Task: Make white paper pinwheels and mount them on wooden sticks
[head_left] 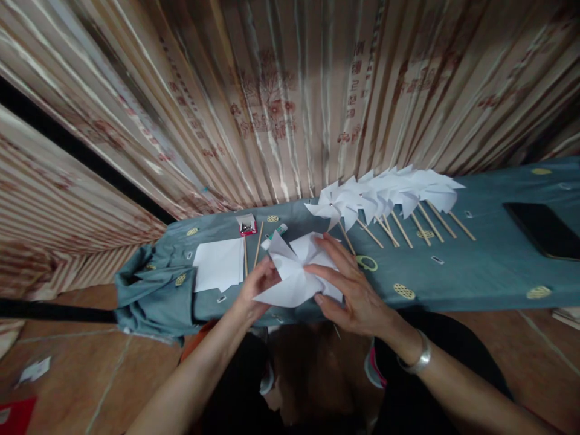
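The left hand (259,283) has its fingers curled and pinches the left edge of a white paper pinwheel (292,279). The right hand (354,291) lies spread over the pinwheel's right side, palm down and fingers long, pressing the folded flaps flat. A silver bangle (419,360) sits on the right wrist. The pinwheel rests at the near edge of the bench (475,272), which is covered with a grey-blue cloth, and it lies between the two hands.

Just left of the left hand lies a stack of white paper squares (220,263). Two bare wooden sticks (256,246) lie beside the stack, with a small box of pins (247,225) beyond them. Green-handled scissors (367,263) lie just beside the right hand's fingers. Farther back, a row of finished pinwheels on sticks (385,192) lies overlapped along the bench. A black phone (542,229) lies well apart at the far right. A striped curtain (281,96) hangs behind the bench.
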Available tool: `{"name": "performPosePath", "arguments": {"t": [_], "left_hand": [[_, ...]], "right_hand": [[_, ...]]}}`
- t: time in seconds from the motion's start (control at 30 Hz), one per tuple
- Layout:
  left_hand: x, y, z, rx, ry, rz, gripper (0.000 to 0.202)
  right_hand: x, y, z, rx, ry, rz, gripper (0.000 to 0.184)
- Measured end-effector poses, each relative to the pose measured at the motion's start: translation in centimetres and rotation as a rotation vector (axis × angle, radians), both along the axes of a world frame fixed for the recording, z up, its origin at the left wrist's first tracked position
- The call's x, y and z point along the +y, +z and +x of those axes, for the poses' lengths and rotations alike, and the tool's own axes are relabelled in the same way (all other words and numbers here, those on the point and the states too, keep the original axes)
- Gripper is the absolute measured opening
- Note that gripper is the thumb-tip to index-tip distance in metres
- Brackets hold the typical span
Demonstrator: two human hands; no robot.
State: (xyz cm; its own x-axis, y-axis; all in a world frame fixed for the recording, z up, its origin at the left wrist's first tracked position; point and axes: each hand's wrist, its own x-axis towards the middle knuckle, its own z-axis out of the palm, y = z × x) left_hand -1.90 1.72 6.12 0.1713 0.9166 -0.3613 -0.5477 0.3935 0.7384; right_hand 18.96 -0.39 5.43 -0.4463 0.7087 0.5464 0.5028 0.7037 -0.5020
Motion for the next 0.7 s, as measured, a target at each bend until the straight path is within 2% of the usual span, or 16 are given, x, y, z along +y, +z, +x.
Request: {"name": "performPosePath", "arguments": {"t": [0.17, 0.4, 0.7], "left_hand": [[0.7, -1.9, 0.3, 0.129, -0.06, -0.005, 0.039], [0.5, -1.6, 1.2, 0.191, -0.058, 0.024, 0.037], [0.3, -1.8, 1.2, 0.175, -0.077, -0.022, 0.031]], "right_hand": [[0.0, -0.2, -0.1, -0.052, -0.01, 0.005, 0.045], [0.1, -0.9, -0.5, -0.056, 0.01, -0.056, 0.042], [0.2, -1.5, -0.9, -0.003, 0.005, -0.134, 0.037]]}}
